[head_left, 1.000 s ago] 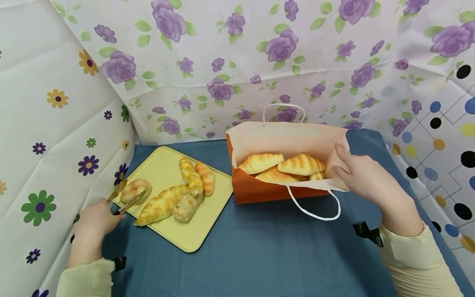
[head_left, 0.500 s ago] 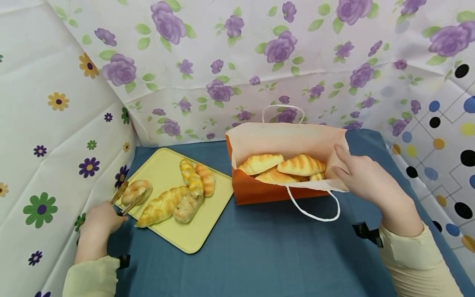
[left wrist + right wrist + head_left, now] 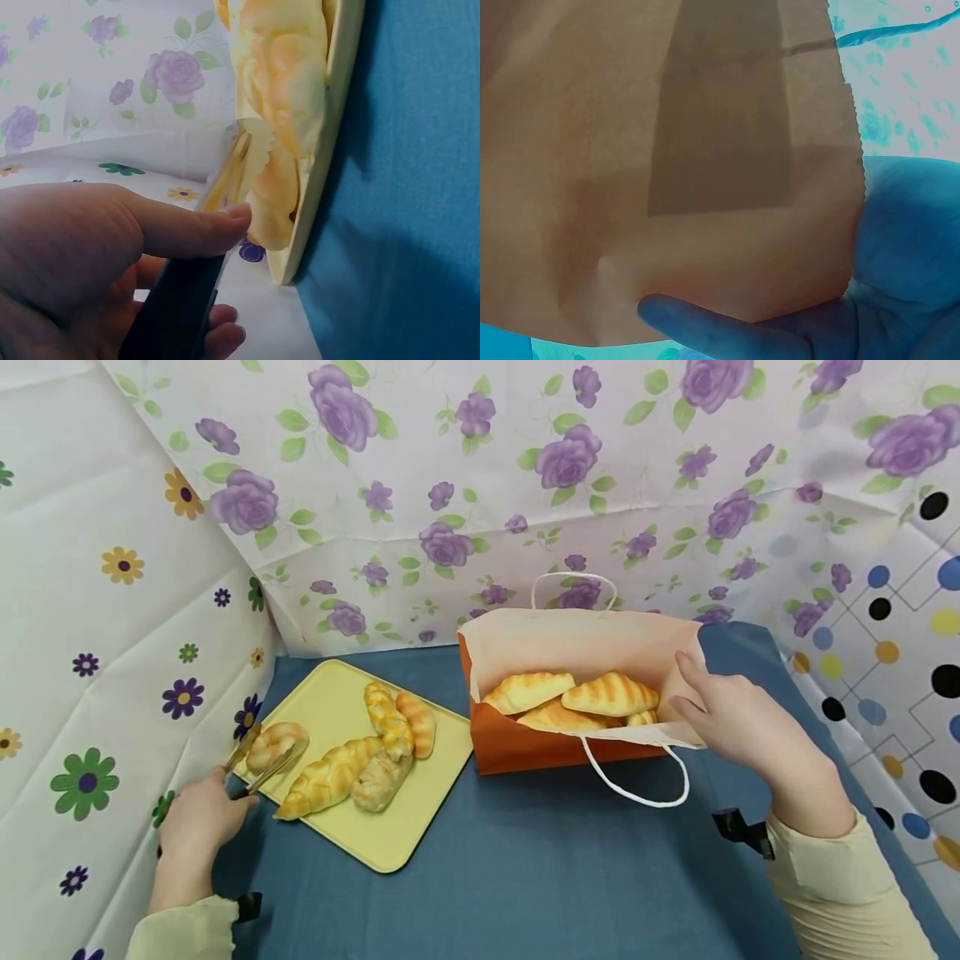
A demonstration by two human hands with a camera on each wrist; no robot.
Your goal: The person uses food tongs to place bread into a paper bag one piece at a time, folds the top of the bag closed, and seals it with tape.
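Note:
My left hand [image 3: 198, 818] holds a pair of tongs [image 3: 184, 292] by the black handle, thumb along one side. In the head view the tongs' arms stand either side of a round knotted bread roll [image 3: 272, 742] on the left corner of a yellow tray [image 3: 386, 852]. A serrated tong tip overlaps bread in the left wrist view. My right hand [image 3: 738, 727] grips the right edge of an orange paper bag [image 3: 555, 747]. One finger lies over the paper [image 3: 727, 255] in the right wrist view; the bag hides the others.
Several other breads share the tray: a long braided loaf [image 3: 330, 777], a pale roll [image 3: 381, 781], a yellow twist [image 3: 388, 718] and a striped roll [image 3: 417, 724]. Croissant-like breads [image 3: 609, 693] fill the bag. Its white handle [image 3: 637, 802] droops over the blue cloth [image 3: 525, 868].
My left hand has shifted slightly to the right, the tongs with it, still around the knotted roll. The right hand and the bag have stayed in place.

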